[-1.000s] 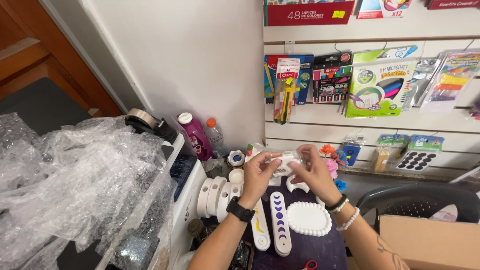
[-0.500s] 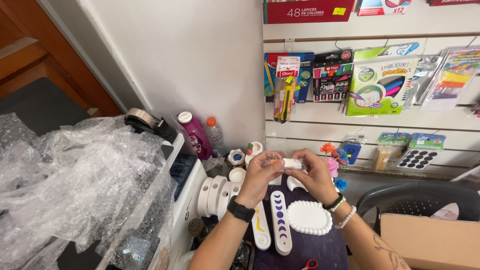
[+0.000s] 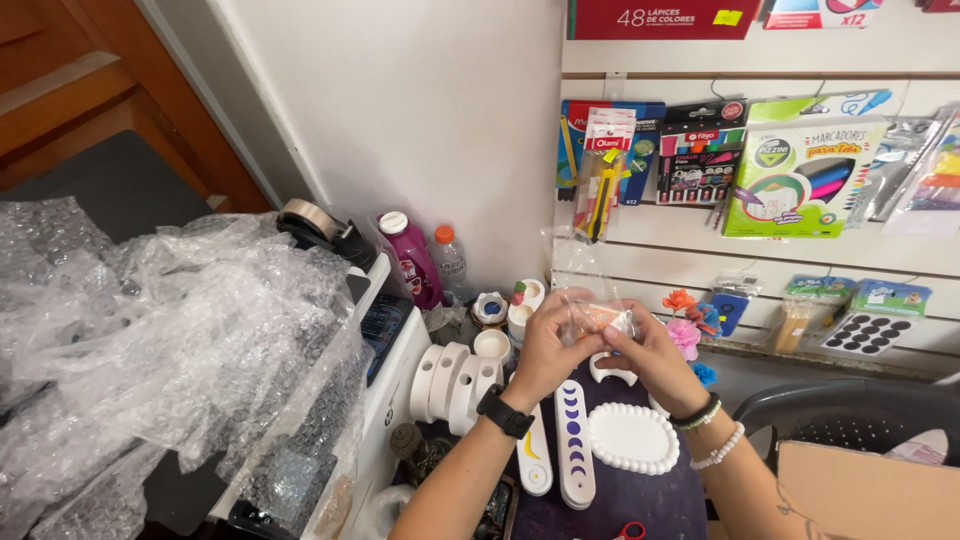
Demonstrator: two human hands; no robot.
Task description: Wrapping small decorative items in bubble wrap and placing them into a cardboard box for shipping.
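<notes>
You held a small clear bag [image 3: 597, 318] between both hands, above the oval tray [image 3: 632, 438]. Your left hand [image 3: 548, 345] gripped the bag's left side, fingers curled tight around it. Your right hand [image 3: 650, 358] pinched the bag's right edge, thumb and fingertips narrow on the plastic. What the bag contained could not be told beyond a pale orange tint.

Positions relative to the oval tray:
- The tray, white with a beaded rim, lay on a dark mat [image 3: 620, 495], below your right hand.
- A long white strip [image 3: 573, 440] with blue moon shapes lay just left of the tray.
- A second white strip [image 3: 533, 460] lay left of the first.
- A row of white rings [image 3: 452, 380] stood on edge farther left.
- A small white crescent piece [image 3: 612, 370] lay just above the tray, partly hidden by your hands.
- A purple bottle [image 3: 411, 260] stood well up and left, against the wall.
- Bubble wrap [image 3: 170, 330] covered the far left.
- A cardboard box [image 3: 865, 490] sat to the right.
</notes>
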